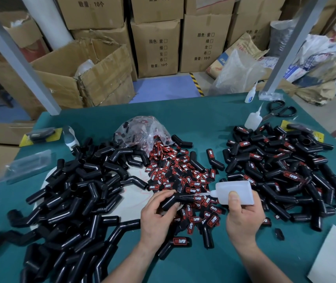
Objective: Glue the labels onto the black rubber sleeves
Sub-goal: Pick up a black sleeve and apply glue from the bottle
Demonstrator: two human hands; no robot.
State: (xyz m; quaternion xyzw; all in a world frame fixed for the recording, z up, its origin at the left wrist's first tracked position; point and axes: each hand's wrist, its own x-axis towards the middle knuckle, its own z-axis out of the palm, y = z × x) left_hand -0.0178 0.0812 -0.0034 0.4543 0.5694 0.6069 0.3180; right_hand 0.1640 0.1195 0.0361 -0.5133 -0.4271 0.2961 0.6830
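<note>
My left hand (157, 213) grips a bent black rubber sleeve (170, 201) over the middle of the table. My right hand (242, 215) holds a translucent glue bottle (235, 190) on its side, its thin nozzle tip touching the sleeve. A heap of red-and-black labels (175, 170) lies just beyond my hands, spilling from a clear plastic bag (142, 129). A pile of unlabelled black sleeves (77, 190) covers the left of the green table. A pile of labelled sleeves (281, 166) lies at the right.
Two more glue bottles (252, 119) and black scissors (279, 111) lie at the back right of the green table (204, 115). A white sheet (334, 258) sits at the front right corner. Packaged items (40, 135) lie at the left edge. Cardboard boxes (157, 45) stand behind.
</note>
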